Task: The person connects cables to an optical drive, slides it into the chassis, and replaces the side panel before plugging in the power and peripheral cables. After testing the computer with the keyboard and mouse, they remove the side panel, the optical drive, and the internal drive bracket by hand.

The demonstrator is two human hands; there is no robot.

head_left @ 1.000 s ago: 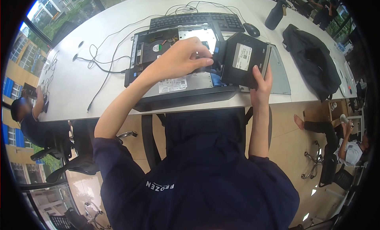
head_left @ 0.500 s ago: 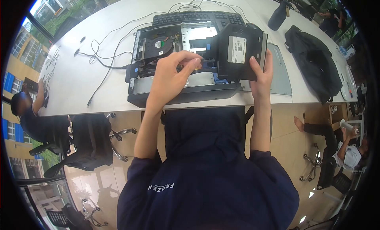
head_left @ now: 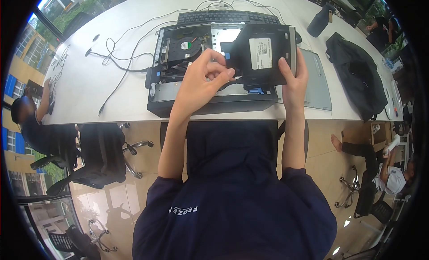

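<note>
My right hand (head_left: 293,76) grips the right edge of a black optical drive (head_left: 277,47) with a white label, thumb on top. The drive is held over the right part of an opened desktop computer case (head_left: 214,102). At the drive's left edge, my left hand (head_left: 199,81) is closed, thumb and forefinger pinching a thin black cable (head_left: 237,78). The cable's end is hidden by the fingers and the drive. Inside the case, a black fan (head_left: 182,50) with a green-marked label lies left of my left hand.
A keyboard (head_left: 223,17) lies behind the case, with loose cables (head_left: 120,59) to the left. On the right are a grey metal panel (head_left: 318,79), a black bag (head_left: 355,76) and a dark bottle (head_left: 320,21). Other people sit at both sides.
The optical drive has shifted left in my right hand, relative to the case. My left hand has moved right to the drive's edge, its fingers curled closer together.
</note>
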